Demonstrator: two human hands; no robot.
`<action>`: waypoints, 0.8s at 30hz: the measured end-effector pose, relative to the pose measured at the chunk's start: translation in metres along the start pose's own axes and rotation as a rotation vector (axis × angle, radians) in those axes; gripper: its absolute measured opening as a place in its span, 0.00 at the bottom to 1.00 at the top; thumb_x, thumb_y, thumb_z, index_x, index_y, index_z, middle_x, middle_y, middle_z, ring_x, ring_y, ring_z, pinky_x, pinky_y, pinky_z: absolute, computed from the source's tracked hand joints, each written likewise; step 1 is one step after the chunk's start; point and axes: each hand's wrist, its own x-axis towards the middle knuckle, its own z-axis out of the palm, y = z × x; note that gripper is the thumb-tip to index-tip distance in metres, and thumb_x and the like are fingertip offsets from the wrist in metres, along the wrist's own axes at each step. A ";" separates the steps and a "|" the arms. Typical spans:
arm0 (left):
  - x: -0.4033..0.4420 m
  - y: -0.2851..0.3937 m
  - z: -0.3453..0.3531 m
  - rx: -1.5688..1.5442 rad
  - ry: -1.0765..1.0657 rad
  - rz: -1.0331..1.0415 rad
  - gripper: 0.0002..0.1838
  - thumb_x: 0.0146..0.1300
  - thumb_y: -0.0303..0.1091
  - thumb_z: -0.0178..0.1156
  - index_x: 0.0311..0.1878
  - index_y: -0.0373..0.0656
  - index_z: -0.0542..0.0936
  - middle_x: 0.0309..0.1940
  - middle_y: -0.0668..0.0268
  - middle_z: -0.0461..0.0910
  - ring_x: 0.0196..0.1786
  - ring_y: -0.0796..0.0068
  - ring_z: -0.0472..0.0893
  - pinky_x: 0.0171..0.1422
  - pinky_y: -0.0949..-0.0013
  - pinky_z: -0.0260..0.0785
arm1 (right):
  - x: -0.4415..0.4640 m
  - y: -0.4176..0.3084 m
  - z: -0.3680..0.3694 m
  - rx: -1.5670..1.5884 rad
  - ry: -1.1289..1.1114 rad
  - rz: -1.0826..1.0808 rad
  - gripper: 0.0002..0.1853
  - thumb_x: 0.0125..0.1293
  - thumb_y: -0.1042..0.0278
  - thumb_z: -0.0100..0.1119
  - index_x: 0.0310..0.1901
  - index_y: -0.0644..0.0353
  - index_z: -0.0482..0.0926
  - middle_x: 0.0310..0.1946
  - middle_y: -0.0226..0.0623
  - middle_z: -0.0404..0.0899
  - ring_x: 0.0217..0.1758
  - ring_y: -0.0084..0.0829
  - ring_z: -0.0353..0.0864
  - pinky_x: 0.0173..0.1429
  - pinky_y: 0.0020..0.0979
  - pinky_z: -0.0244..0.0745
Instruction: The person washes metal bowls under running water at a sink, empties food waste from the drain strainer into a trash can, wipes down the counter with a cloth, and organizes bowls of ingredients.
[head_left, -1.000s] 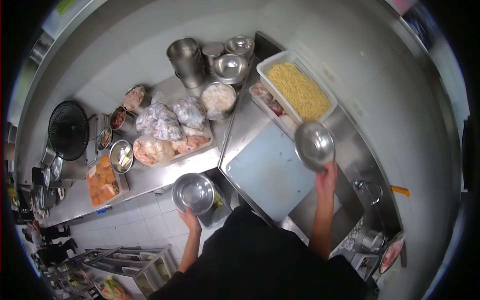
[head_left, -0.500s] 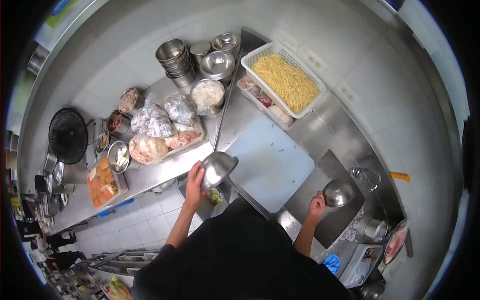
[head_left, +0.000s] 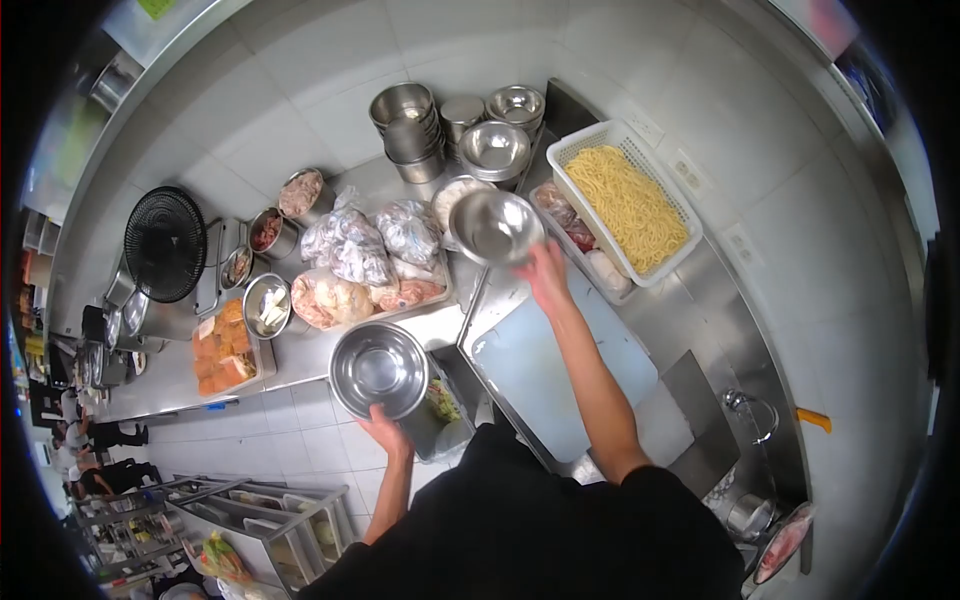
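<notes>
Steel counter [head_left: 310, 360] turns a corner against a pale tiled wall [head_left: 330, 60], floor tiles [head_left: 300, 425] below. Both hands loaded, one bowl each. Left hand [head_left: 388, 435] grips a steel bowl [head_left: 379, 370] by its near rim, thumb at the edge, other fingers mostly hidden behind it. Inside faces up toward me, bare shiny metal as far as I can see. It's out past the counter edge, next to the bin [head_left: 424, 436] with green scraps [head_left: 442, 400].

Right hand [head_left: 545, 272] has the other bowl [head_left: 495, 228] by the rim, arm reaching across the blue cutting board [head_left: 600, 350]. Hand's a bit blurred, exact finger placement unclear. That bowl partly covers the tub of pale food [head_left: 452, 205]; can't judge the height between them.

Status: both bowls in hand, neither set down. No food visible in either; can't tell if they're clean or wet. Behind them, stacked bowls [head_left: 495, 150] stand beside the stacked pots [head_left: 408, 140], no hand on them. Noodles [head_left: 630, 215] sit in their white basket [head_left: 690, 238], bagged meat [head_left: 345, 245] in its tray, both untouched. Neither hand is at the tap [head_left: 745, 402].
</notes>
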 end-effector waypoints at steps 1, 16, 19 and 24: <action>0.003 -0.002 0.010 -0.250 0.043 -0.227 0.28 0.64 0.29 0.43 0.69 0.34 0.60 0.66 0.52 0.63 0.64 0.54 0.70 0.68 0.55 0.65 | 0.036 0.002 0.020 -0.033 -0.002 -0.033 0.10 0.66 0.73 0.50 0.48 0.60 0.68 0.36 0.33 0.73 0.33 0.25 0.77 0.48 0.44 0.85; 0.312 0.104 0.322 -0.181 -0.674 0.013 0.20 0.69 0.31 0.41 0.59 0.29 0.69 0.56 0.48 0.72 0.57 0.50 0.76 0.65 0.48 0.75 | -0.074 0.013 -0.101 -0.457 -0.282 -0.139 0.08 0.72 0.66 0.55 0.42 0.61 0.79 0.28 0.27 0.78 0.30 0.17 0.74 0.34 0.23 0.70; 0.369 0.093 0.373 -0.039 -0.681 -0.033 0.19 0.74 0.31 0.38 0.59 0.28 0.68 0.58 0.48 0.71 0.56 0.51 0.77 0.63 0.53 0.79 | -0.183 0.030 -0.185 -0.858 0.028 -0.031 0.08 0.68 0.70 0.58 0.46 0.62 0.80 0.36 0.31 0.82 0.40 0.23 0.81 0.48 0.26 0.76; 0.445 0.058 0.438 0.024 -0.756 -0.082 0.17 0.74 0.31 0.42 0.59 0.29 0.69 0.53 0.48 0.73 0.53 0.55 0.78 0.56 0.60 0.83 | -0.231 0.015 -0.240 -1.146 0.394 -0.068 0.07 0.65 0.72 0.59 0.44 0.60 0.81 0.40 0.40 0.83 0.42 0.33 0.84 0.49 0.32 0.78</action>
